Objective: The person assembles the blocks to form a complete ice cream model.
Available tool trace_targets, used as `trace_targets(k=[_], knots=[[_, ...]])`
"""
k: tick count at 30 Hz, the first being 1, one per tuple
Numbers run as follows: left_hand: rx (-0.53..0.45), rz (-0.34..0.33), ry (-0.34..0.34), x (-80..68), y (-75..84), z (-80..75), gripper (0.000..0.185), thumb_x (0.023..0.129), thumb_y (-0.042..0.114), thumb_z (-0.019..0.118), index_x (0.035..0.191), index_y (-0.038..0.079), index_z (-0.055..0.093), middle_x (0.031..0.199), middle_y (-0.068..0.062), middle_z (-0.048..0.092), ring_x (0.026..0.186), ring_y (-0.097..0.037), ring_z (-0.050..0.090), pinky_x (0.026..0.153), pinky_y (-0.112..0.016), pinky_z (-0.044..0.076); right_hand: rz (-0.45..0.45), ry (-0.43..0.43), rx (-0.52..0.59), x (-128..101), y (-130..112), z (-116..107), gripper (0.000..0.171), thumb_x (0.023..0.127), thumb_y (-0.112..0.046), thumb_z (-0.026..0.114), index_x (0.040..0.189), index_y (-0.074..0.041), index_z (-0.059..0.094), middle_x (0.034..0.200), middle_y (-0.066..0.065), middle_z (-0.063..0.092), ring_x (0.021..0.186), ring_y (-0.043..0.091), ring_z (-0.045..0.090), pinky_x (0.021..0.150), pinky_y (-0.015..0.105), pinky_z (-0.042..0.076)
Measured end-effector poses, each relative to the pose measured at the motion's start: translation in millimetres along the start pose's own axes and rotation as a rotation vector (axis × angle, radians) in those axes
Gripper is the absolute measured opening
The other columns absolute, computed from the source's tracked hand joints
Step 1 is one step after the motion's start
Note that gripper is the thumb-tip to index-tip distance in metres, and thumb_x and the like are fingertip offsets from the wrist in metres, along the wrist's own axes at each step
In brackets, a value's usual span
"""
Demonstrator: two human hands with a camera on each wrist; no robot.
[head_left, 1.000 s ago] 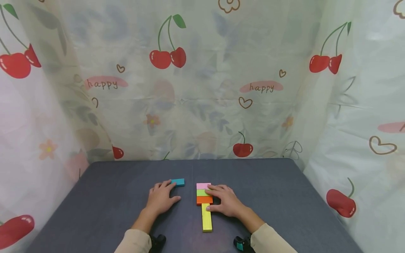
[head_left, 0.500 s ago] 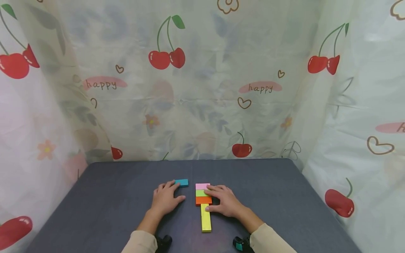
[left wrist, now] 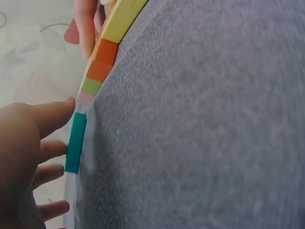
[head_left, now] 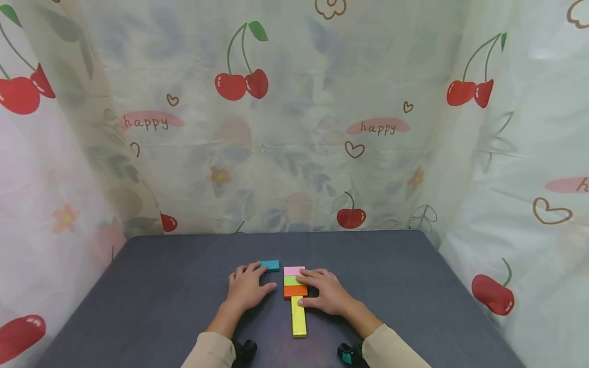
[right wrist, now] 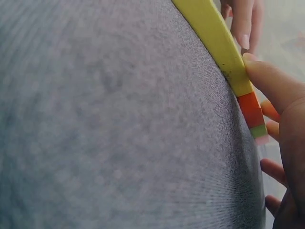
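Note:
A blue block (head_left: 270, 265) lies flat on the dark tabletop, with the fingertips of my left hand (head_left: 247, 289) against its left end. That hand's fingers are extended, its thumb apart from the block. To the right, a pink block (head_left: 293, 270), a green block (head_left: 291, 280) and an orange block (head_left: 295, 291) lie side by side in a stack-like row. From the orange one a yellow block (head_left: 298, 319) runs lengthwise toward me, forming a stem. My right hand (head_left: 330, 294) rests along the right side, fingertips on the pink and green blocks, thumb on the yellow block.
The grey cloth-covered table (head_left: 391, 271) spreads out around the hands. A pale curtain (head_left: 294, 168) printed with cherries encloses its back and both sides. Black wrist straps (head_left: 352, 354) sit near the cuffs of beige sleeves (head_left: 391, 347).
My left hand has slid rightward along with the blue block, narrowing the gap to the pink block. The right hand and the other blocks keep their places.

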State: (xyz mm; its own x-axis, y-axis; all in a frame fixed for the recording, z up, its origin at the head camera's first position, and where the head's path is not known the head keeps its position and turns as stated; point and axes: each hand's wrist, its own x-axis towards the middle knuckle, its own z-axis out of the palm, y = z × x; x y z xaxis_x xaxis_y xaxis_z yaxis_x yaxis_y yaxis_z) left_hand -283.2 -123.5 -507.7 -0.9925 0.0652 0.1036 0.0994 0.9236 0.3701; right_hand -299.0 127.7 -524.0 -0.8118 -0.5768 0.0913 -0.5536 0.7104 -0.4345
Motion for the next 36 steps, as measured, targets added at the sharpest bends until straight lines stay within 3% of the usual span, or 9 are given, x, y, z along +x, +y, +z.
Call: trace_targets(k=[12,23,29,36], knots=[[0.004,0.03,-0.006,4.0,8.6,2.9,0.064,0.087,0.051,0.067,0.138,0.014,0.057,0.145,-0.013,0.046,0.129,-0.042,0.036,0.102,-0.064,0.023,0.02,0.0,-0.001,-1.9,-2.9,-3.2,0.07,0.084,-0.064,0.063,0.142,-0.027,0.054,0.15,-0.007,0.041,0.131,0.025,0.037,0.107,0.059,0.023],[-0.001,0.004,-0.009,3.5,7.3,11.6,0.07,0.088,0.054,0.064,0.143,0.014,0.052,0.149,-0.013,0.041,0.131,-0.042,0.032,0.103,-0.064,0.021,0.009,-0.011,0.012,-1.9,0.2,-0.7,0.068,0.085,-0.062,0.063,0.143,-0.027,0.052,0.151,-0.007,0.04,0.13,0.025,0.038,0.106,0.059,0.024],[-0.026,-0.009,-0.007,12.9,8.7,12.8,0.071,0.09,0.056,0.06,0.145,0.013,0.049,0.15,-0.014,0.038,0.13,-0.043,0.032,0.103,-0.064,0.021,0.004,0.0,-0.004,-0.9,-0.3,-1.8,0.069,0.084,-0.065,0.062,0.142,-0.029,0.053,0.151,-0.007,0.041,0.131,0.025,0.038,0.107,0.059,0.024],[-0.002,-0.002,-0.063,24.6,16.0,11.6,0.073,0.091,0.06,0.056,0.147,0.014,0.046,0.151,-0.013,0.037,0.132,-0.043,0.03,0.105,-0.063,0.02,0.0,-0.003,0.002,-0.6,-1.2,-2.5,0.071,0.083,-0.067,0.06,0.142,-0.029,0.053,0.151,-0.007,0.041,0.131,0.025,0.038,0.106,0.059,0.024]])
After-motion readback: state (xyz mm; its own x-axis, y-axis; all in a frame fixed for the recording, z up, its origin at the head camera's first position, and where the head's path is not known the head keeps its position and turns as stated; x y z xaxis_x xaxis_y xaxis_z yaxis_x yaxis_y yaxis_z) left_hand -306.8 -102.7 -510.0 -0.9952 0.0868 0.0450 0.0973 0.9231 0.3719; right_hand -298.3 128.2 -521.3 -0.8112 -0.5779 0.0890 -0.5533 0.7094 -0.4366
